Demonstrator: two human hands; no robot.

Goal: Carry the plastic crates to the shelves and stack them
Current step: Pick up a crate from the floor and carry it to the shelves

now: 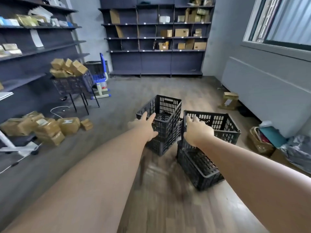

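Right hand [196,130]: grip curled over the near rim of the right upper crate [217,125], fingers [193,119] hooked on the top edge. That crate sits tilted on the right lower crate [196,163], which stands on the floor [117,105].

Left hand [146,125]: grip released, fingers spread and extended toward the near left corner of the left upper crate [165,113]; whether it touches the rim cannot be told. That crate is nested, askew, in the left lower crate [159,146].

Both stacks: black slotted plastic, centre of view, just beside each other, left stack at 11 o'clock from the right.

Far shelves [156,39]: dark, at 12 o'clock against the back wall, holding scattered cardboard boxes, well apart from the crates.

Side shelves [38,47]: at 10 o'clock, holding packets and boxes.

Loaded crate [72,83]: at 10 o'clock, dark, raised on thin black legs, heaped with taped parcels; blue chair [101,76] just behind it.

Parcel pile [45,126]: on the floor at 9 o'clock.

Single parcel [229,100]: on the floor at 2 o'clock, by the grey wall panel.

Woven basket [260,143] and dark plastic bag [297,152]: at 3 o'clock.
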